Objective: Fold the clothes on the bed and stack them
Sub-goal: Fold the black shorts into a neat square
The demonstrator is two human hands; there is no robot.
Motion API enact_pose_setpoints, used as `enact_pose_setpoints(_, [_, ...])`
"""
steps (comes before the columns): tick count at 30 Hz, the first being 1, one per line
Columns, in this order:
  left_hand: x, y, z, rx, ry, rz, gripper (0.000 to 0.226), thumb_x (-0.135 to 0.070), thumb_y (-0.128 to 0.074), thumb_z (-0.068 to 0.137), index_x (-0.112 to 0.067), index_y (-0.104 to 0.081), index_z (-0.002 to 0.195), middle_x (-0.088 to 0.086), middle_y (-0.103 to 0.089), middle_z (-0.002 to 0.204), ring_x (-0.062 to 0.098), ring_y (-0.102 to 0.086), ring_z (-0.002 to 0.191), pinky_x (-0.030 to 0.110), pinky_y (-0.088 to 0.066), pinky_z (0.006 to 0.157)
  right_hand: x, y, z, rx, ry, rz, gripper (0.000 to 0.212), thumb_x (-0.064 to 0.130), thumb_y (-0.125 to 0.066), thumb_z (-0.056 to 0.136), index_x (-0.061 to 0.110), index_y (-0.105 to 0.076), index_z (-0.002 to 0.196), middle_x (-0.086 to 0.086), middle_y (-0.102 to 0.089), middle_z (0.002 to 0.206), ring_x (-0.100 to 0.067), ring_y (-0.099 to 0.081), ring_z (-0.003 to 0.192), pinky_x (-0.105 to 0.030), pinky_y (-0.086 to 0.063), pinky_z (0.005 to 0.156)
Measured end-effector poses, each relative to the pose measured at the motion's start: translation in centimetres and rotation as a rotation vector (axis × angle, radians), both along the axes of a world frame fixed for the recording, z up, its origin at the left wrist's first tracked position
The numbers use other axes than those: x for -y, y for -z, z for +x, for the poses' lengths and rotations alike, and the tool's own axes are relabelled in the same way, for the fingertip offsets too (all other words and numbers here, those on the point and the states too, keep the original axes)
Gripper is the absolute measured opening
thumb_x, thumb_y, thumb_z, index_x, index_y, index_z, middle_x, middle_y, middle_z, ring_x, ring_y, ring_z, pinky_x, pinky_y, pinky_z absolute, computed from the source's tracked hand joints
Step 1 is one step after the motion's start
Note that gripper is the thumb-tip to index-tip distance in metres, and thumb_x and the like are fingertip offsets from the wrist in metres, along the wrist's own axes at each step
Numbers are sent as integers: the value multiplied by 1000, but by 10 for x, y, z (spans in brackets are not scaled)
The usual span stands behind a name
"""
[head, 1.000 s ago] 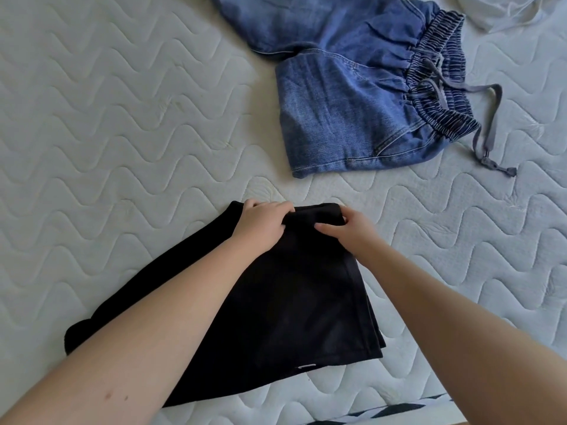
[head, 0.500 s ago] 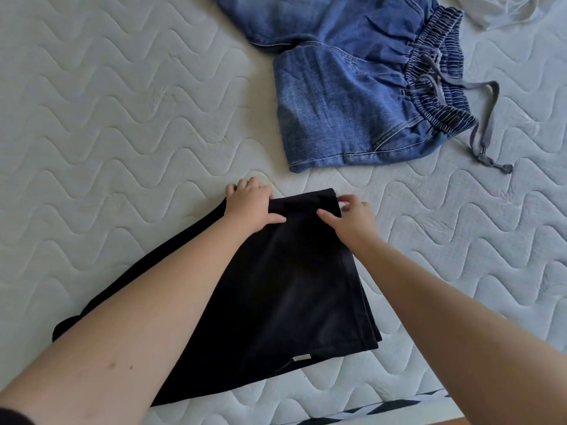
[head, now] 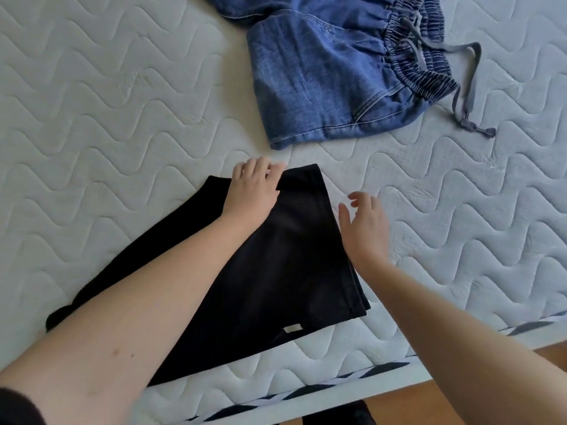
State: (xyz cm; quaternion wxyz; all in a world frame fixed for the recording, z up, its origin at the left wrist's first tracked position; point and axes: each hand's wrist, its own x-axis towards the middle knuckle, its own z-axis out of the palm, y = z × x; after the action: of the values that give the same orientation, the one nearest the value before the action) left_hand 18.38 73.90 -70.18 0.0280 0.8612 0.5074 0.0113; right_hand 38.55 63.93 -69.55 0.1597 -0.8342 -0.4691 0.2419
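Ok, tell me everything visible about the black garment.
The black garment lies flat and folded on the quilted mattress, near its front edge, below the denim shorts and apart from them. Soft, matte fabric; a small pale tag shows at its lower hem. The left hand rests on its top edge; the right hand hovers beside it.

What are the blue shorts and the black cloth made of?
The blue shorts look like denim: faded blue weave, visible stitched seams, a gathered elastic waist. The black cloth looks like soft, matte knit fabric, maybe cotton; it lies flat and smooth with no shine, but the exact fibre cannot be told.
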Motion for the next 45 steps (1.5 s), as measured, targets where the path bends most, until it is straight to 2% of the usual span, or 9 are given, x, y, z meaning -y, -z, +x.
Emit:
enact_pose_setpoints(4, [75, -6, 13, 120, 134, -86, 41, -26, -68, 85, -15, -59, 124, 5, -58, 117, 24, -56, 108, 39, -44, 93, 57, 4, 1, -103, -44, -194, 42, 46, -55, 94, 20, -51, 126, -3, -52, 124, -21, -51, 113, -35, -43, 95])
enact_pose_setpoints(8, [152, -11, 15, 151, 199, -189, 22, -31, -74, 82, -14, -67, 94, 2, -61, 84, 22, -60, 76, 37, -50, 66, 86, 2, 11, -213, 21, -381, 35, 48, -52, 95, 20, -56, 117, -2, -57, 114, -18, -54, 101, -32, -43, 82])
enact_pose_setpoints(11, [192, -10, 26, 91, 283, -274, 37, -47, -73, 77, -16, -66, 93, 2, -60, 81, 22, -59, 72, 34, -48, 59, 107, 1, 24, -308, 66, -475, 21, 39, -53, 97, 20, -59, 101, 3, -61, 88, -22, -62, 92, -29, -39, 71])
enact_pose_setpoints(14, [212, -10, 45, -90, 285, -317, 53, -59, -70, 72, -19, -62, 105, 1, -59, 90, 21, -58, 76, 34, -43, 62, 119, -2, 35, -293, -55, -545, 22, 31, -63, 93, 13, -65, 106, -2, -65, 95, -19, -59, 84, -31, -45, 73])
enact_pose_setpoints(24, [220, -24, 73, 88, 9, -147, 28, -34, -78, 79, -20, -59, 64, -3, -54, 59, 16, -54, 50, 24, -36, 37, 121, -5, 49, -578, 80, -610, 11, 17, -68, 90, 12, -60, 97, 0, -66, 82, -12, -63, 66, -26, -57, 60])
enact_pose_setpoints(29, [228, -23, 84, 155, -35, -37, 30, -32, -61, 90, -20, -59, 63, -4, -54, 63, 14, -53, 54, 26, -36, 35, 139, 2, 53, -619, 160, -512, 17, 11, -72, 86, 6, -64, 100, -6, -68, 82, -24, -66, 72, -41, -59, 75])
enact_pose_setpoints(35, [251, 3, 93, 230, -22, -203, 21, -25, -67, 88, -12, -73, 102, 2, -70, 106, 21, -66, 93, 34, -56, 75, 155, 4, 52, -563, 290, -382, 25, 28, -49, 100, 10, -65, 94, -3, -69, 75, -23, -66, 69, -45, -57, 75])
enact_pose_setpoints(39, [272, 4, 72, 317, 37, -385, 53, -20, -55, 95, -1, -44, 144, 12, -42, 151, 24, -41, 139, 39, -36, 113, 158, -10, 33, -320, 229, -214, 19, 36, -45, 100, 22, -57, 103, 11, -61, 84, -12, -60, 81, -27, -43, 65])
enact_pose_setpoints(45, [272, -5, 11, 144, -274, -290, 56, -17, -35, 100, -11, -22, 154, 5, -18, 162, 18, -15, 150, 41, -18, 121, 163, -11, -26, -8, -450, 145, 35, 8, -54, 96, 9, -57, 130, -6, -59, 131, -24, -53, 123, -35, -39, 104])
